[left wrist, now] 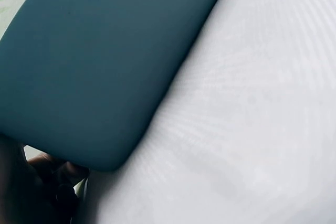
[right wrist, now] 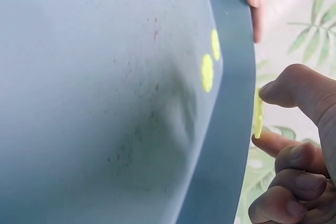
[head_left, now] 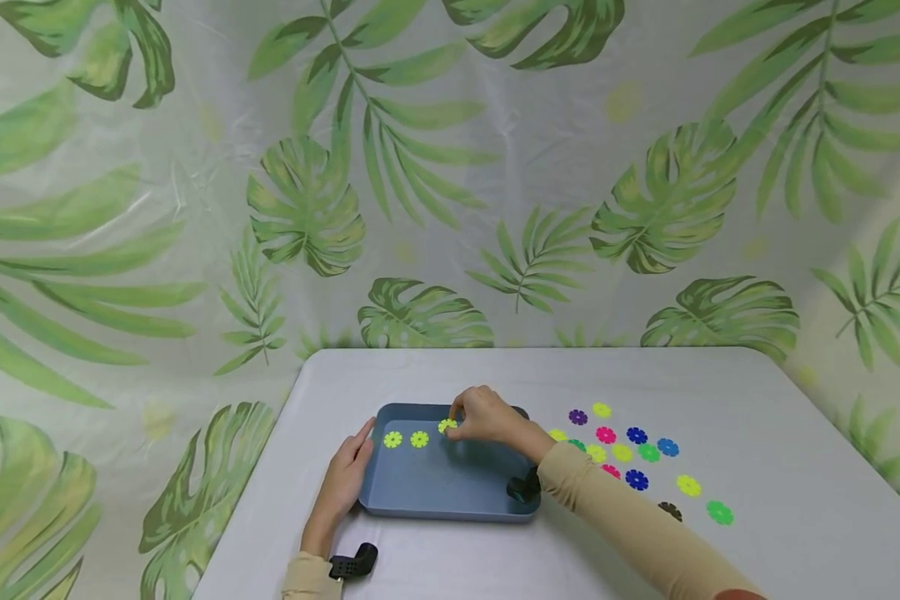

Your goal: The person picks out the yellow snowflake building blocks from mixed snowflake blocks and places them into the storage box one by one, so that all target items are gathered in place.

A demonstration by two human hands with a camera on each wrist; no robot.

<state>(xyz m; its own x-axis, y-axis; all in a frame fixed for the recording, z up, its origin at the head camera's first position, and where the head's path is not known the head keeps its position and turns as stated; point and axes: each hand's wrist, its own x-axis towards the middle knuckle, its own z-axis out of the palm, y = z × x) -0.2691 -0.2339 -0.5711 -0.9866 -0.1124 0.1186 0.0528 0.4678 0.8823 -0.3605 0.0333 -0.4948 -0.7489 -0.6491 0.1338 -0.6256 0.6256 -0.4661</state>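
A blue-grey rectangular tray [head_left: 450,490] lies on the table, with two yellow-green notched plastic discs, one [head_left: 393,439] and another [head_left: 419,439], side by side near its far left part. My left hand [head_left: 342,477] holds the tray by its left side. Between thumb and a fingertip, my right hand [head_left: 487,416] pinches a third yellow disc [right wrist: 259,113] over the tray's far part, right of the other two. From the right wrist, that disc appears edge-on, the remaining fingers curled below it. The left wrist view mostly shows the tray's outer wall [left wrist: 105,66]; the left fingers are dark there.
Right of the tray, loose notched discs in several colours are scattered, among them a purple disc [head_left: 578,417], a dark blue disc [head_left: 637,480] and a green disc [head_left: 719,512]. My right forearm [head_left: 607,508] hides some. A leaf-patterned curtain [head_left: 420,208] hangs behind the white table [head_left: 765,433].
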